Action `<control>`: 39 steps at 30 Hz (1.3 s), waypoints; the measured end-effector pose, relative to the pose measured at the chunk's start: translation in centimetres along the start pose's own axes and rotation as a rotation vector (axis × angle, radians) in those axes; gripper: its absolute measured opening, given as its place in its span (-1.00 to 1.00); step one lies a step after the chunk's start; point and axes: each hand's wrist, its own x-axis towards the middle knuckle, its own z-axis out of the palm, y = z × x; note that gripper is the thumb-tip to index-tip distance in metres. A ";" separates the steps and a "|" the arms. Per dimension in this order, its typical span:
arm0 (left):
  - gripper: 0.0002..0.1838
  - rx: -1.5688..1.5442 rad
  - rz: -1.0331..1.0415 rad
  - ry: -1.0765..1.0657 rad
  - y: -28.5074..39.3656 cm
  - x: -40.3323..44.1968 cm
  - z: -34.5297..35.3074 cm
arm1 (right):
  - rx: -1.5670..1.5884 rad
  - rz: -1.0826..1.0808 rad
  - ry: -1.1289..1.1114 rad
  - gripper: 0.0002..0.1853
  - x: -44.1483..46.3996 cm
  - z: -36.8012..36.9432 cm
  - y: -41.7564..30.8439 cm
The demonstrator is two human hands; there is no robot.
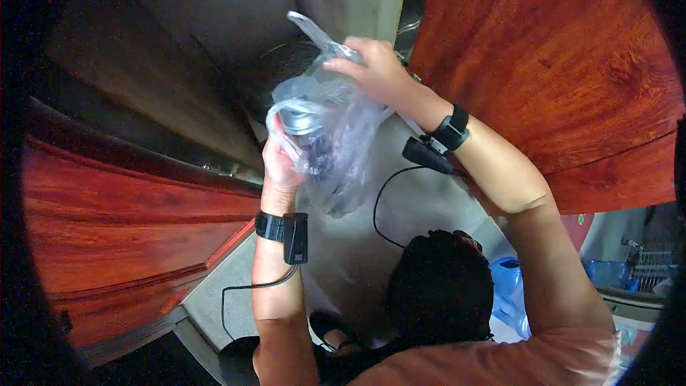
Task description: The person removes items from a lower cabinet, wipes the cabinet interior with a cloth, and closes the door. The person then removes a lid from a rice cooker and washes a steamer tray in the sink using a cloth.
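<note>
A thin see-through plastic bag [343,164] hangs in front of me, held up by both hands. The fingers of my left hand [281,159] are closed around its left side, with a strip of the film over them. Higher and to the right, my right hand [379,75] pinches the upper edge, and a loose handle sticks up past the fingers. At the mouth of the bag, beside my left fingers, shows a clear round plastic container [296,111]. Dark contents show through the film lower down, too blurred to name.
Reddish wooden panels stand at left [128,221] and right [550,64]. A dark recess lies behind the bag, above the grey floor [343,257]. Cabled black devices [295,238] sit on both wrists. A blue plastic bottle [509,293] and a wire rack [654,264] are at lower right.
</note>
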 end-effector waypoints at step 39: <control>-0.27 0.007 -0.025 0.347 2.1 -0.6 6.5 | -0.021 -0.024 -0.194 -0.26 -10.6 4.1 -3.4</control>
